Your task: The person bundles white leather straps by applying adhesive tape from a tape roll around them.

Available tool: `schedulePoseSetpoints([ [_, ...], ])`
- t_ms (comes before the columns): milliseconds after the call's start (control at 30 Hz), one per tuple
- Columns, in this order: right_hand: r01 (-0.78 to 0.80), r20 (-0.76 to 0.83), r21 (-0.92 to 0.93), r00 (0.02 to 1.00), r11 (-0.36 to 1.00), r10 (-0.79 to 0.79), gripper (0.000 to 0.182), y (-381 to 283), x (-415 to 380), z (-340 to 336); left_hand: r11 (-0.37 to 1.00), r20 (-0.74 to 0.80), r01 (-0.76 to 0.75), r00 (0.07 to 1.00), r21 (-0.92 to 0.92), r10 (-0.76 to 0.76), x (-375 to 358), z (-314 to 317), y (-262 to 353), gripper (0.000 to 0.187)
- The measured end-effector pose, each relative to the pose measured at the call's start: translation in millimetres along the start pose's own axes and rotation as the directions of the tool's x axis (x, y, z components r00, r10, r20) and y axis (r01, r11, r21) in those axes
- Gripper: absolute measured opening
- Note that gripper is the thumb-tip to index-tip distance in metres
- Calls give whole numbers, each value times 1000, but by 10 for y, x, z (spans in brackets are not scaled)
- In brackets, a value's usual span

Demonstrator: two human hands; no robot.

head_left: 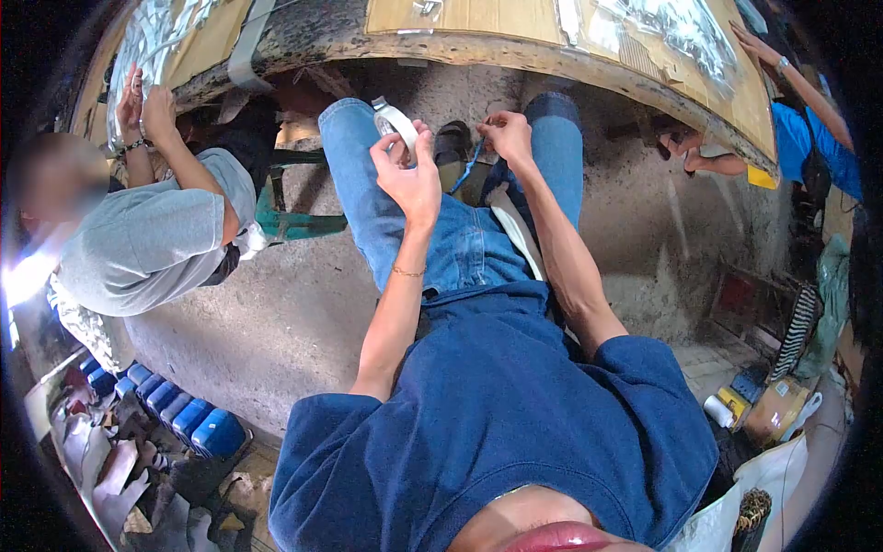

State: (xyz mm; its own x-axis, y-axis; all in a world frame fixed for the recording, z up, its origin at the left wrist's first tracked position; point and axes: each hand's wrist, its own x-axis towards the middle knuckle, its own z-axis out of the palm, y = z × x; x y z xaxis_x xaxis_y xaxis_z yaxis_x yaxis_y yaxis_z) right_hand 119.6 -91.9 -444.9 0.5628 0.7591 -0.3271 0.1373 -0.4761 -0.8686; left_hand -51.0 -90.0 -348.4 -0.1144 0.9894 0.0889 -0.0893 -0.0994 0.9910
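My left hand point(410, 184), over my left thigh, is wrapped round a roll of white tape point(396, 122); the ring of the roll sticks up past the fingertips. Level with it, near my right knee, my right hand point(509, 140) is closed in a pinch. A thin blue strip point(468, 171) hangs just below those fingers and runs down between my legs. Whether the pinched fingers hold this strip or something smaller, I cannot tell. Both hands are in front of the workbench edge point(460, 48), above my jeans point(460, 241).
Cardboard sheets point(478, 17) and clear plastic bags point(658, 32) lie on the workbench. A person in grey point(152, 239) sits at the left, hands raised at the bench; a person in blue point(798, 143) is at the right. Blue containers point(216, 432) line the floor behind left.
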Motion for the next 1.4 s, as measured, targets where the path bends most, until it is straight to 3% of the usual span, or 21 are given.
schedulePoseSetpoints([
  [67, 10, 39, -87, 999, 996, -6, 13, -63, 29, -13, 999, 16, -38, 999, 33, 37, -10, 2, 100, 29],
  [133, -116, 124, -279, 980, 953, 156, 12, -96, 99, 27, 995, 32, -76, 997, 64, 74, -20, 7, 111, 30],
  [267, -212, 147, -229, 957, 950, 249, 16, 191, 192, 315, 990, 67, -101, 993, 100, 95, -70, 41, 58, 30],
  [367, -101, 22, -281, 994, 954, 112, 19, 181, 31, 459, 985, 75, -118, 991, 122, 109, -109, 14, 59, 31],
  [500, 38, 28, -353, 999, 935, -30, 18, 136, -116, 542, 990, 50, -116, 992, 81, 112, -106, -29, 94, 32],
  [567, -18, 90, -326, 995, 945, 50, 14, 172, -144, 553, 989, 44, -126, 992, 79, 122, -73, -51, 151, 33],
  [633, 70, 92, -297, 995, 952, -44, 11, 247, -298, 582, 992, -17, -116, 993, 57, 117, -50, -74, 220, 31],
  [800, -30, 152, -324, 985, 946, 83, 29, 347, -391, 617, 976, 8, -190, 982, 104, 190, 41, -143, 301, 33],
  [933, -41, 101, -327, 992, 944, 79, 21, 411, -382, 604, 974, 18, -204, 979, 101, 203, 101, -152, 335, 33],
  [1033, -55, 198, -317, 972, 947, 123, 20, 394, -371, 512, 973, 33, -192, 981, 131, 189, 138, -159, 330, 33],
  [1100, -226, 288, -150, 921, 962, 261, 20, 377, -372, 471, 978, 37, -172, 985, 119, 169, 154, -169, 316, 33],
  [1133, -229, 286, -150, 921, 962, 264, 20, 380, -366, 467, 982, 37, -155, 988, 110, 151, 169, -169, 304, 33],
  [1200, -112, 230, -268, 957, 957, 176, 19, 362, -395, 461, 980, 46, -162, 986, 116, 158, 197, -176, 278, 33],
  [1400, -7, 191, -407, 977, 913, 93, 23, 256, -476, 353, 968, 73, -156, 987, 198, 144, 276, -239, 244, 32],
])
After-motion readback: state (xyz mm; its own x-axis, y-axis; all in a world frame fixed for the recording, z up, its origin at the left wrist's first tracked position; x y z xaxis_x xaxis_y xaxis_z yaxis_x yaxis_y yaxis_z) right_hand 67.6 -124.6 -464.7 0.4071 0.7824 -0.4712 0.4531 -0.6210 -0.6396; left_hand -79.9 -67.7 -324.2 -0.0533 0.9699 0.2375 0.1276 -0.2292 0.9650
